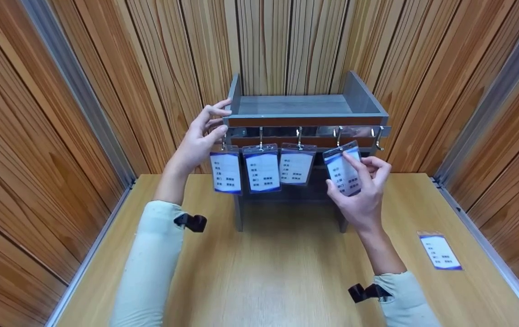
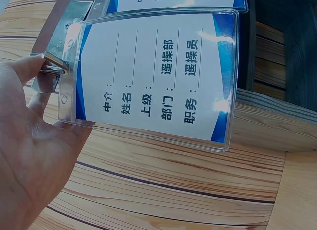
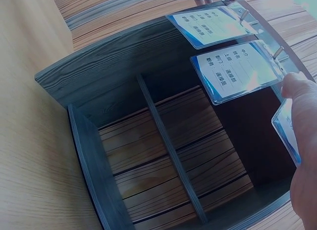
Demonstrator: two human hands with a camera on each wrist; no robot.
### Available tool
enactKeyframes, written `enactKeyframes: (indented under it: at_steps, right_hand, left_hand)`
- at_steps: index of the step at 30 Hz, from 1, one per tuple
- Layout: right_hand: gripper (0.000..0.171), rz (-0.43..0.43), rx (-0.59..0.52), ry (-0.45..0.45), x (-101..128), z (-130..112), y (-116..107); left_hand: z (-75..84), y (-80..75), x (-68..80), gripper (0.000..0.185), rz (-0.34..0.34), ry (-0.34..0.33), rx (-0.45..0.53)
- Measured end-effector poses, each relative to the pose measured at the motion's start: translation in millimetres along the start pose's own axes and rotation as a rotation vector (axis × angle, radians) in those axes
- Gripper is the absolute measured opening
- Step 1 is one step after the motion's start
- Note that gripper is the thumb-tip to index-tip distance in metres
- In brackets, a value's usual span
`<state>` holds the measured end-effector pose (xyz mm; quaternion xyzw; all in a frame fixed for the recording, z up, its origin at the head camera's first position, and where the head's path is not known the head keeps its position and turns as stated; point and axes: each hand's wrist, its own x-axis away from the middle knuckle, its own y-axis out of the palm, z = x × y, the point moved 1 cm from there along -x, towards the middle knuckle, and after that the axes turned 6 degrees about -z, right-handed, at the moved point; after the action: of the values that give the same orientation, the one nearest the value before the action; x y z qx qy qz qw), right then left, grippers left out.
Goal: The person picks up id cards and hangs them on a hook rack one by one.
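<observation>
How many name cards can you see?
5. Three hang from hooks on the grey shelf. The right hand holds a fourth by the hooks. The fifth lies on the table.

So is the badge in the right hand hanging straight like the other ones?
No, tilted. The badge leans in the right hand, which pinches it, while the three hanging badges hang straight.

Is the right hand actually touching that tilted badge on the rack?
Touching. The head view shows the right hand pinching the tilted badge, fingers lying across its face.
</observation>
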<state>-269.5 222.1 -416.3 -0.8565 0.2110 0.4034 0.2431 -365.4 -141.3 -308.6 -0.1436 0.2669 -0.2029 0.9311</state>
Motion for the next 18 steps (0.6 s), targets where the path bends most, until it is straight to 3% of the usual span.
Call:
enactKeyframes:
  at_steps: [18]
  right_hand:
    - [0.078,-0.036,-0.027,0.043,-4.6,-2.6,1.6]
  left_hand:
    - [-0.3,-0.1,-0.6,0.035,0.003,-0.001,0.0]
